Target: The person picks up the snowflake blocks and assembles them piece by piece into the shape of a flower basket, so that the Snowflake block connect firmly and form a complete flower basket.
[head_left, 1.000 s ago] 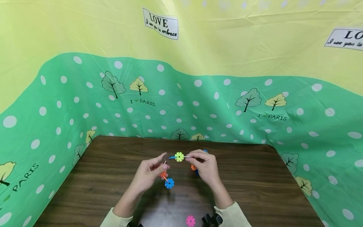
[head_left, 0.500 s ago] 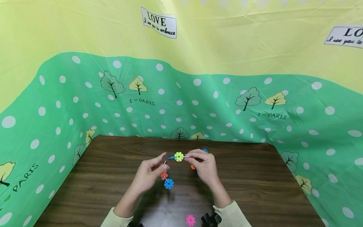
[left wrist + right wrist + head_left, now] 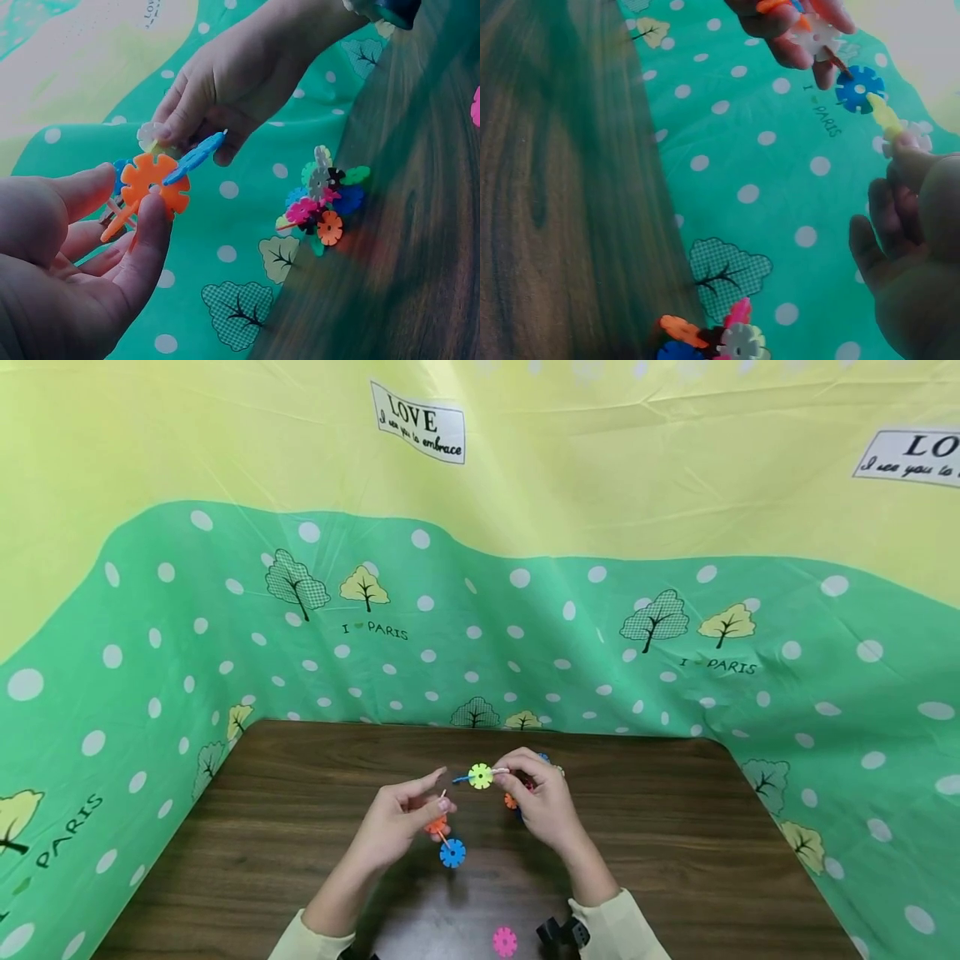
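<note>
My left hand (image 3: 401, 818) pinches a linked group of notched plastic snowflake discs. In the left wrist view its thumb and fingertips grip an orange disc (image 3: 169, 180), with a blue disc (image 3: 199, 156) slotted into that one's edge. My right hand (image 3: 543, 802) pinches a white disc (image 3: 919, 139) between thumb and fingers. A yellow-green disc (image 3: 480, 776) is joined to the white one. Beyond it comes another blue disc (image 3: 860, 90), and a brown disc (image 3: 838, 61) links that to a white disc (image 3: 816, 37) at the left hand. Both hands are raised above the table.
A cluster of many-coloured joined discs (image 3: 322, 195) sits on the dark wooden table (image 3: 247, 843), partly behind the right hand in the head view. One pink disc (image 3: 505, 942) lies near the front edge. Printed green and yellow cloth (image 3: 562, 635) stands around the table's back and sides.
Both hands have shifted slightly to the right, along with the discs between them. The yellow-green and blue discs have tilted a little. Both grips stay the same.
</note>
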A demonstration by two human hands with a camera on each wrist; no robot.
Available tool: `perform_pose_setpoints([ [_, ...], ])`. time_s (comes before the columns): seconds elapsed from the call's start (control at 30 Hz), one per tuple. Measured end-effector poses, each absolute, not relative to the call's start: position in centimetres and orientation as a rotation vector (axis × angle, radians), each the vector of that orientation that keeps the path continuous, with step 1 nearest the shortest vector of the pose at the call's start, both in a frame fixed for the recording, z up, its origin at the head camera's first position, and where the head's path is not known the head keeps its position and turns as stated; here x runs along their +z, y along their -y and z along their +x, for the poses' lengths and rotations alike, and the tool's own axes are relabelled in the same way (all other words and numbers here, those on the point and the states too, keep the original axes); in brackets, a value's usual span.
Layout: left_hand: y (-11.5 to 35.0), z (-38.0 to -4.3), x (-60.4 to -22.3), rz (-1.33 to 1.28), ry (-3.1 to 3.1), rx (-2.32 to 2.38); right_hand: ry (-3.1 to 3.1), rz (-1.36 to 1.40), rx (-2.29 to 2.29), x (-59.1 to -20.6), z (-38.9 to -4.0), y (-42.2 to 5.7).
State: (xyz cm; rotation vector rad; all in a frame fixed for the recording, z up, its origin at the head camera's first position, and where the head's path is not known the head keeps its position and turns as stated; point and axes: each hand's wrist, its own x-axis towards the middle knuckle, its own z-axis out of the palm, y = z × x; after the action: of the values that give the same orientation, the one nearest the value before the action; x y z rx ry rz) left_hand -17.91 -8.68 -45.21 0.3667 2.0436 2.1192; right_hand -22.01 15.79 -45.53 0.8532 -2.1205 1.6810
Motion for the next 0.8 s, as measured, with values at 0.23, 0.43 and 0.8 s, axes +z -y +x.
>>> perform_pose_setpoints([
  [0.23, 8.5, -17.9, -45.4, 0.344, -1.977, 2.137, 2.097, 0.89, 1.664, -46.7, -22.6, -15.9],
  [0.43, 8.4, -17.8, -45.2, 0.303, -1.946, 2.161, 1.994, 0.904, 1.776, -46.6, -22.6, -16.0],
  [0.8, 8.1, -17.7, -45.3, 0.282, -1.892, 2.218, 1.875, 0.877, 1.682, -46.6, -22.8, -15.6],
])
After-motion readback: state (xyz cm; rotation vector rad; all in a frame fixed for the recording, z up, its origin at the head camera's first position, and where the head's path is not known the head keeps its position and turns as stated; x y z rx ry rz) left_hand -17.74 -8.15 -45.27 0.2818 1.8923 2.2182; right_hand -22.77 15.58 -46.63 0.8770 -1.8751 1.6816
